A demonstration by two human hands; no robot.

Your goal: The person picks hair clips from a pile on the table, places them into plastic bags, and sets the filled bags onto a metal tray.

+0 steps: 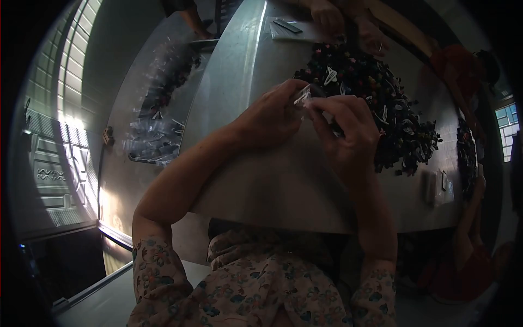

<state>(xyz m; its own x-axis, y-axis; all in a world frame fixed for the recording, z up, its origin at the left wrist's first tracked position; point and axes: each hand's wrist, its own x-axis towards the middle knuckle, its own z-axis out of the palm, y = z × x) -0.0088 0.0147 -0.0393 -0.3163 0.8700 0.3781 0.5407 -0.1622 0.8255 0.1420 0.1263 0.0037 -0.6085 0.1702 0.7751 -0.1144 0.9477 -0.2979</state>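
My left hand [272,111] and my right hand [348,125] meet above the table in front of me. Between their fingertips is a small clear plastic bag [303,98], which catches the light. The left fingers are closed around its left side, while my right thumb and fingertips pinch its right edge. Whether anything lies inside the bag is too small to tell. Just beyond and to the right of my hands spreads a pile of small dark hair clips [403,128] with coloured bits. A white snap hair clip [330,75] lies on top.
A tray of clear packets [155,139] stands at the left. Across the table [261,191], other people's hands [327,19] work near a stack of clear bags [278,31]. More plastic bags [440,191] lie at the right. A person in red [463,272] sits at the right.
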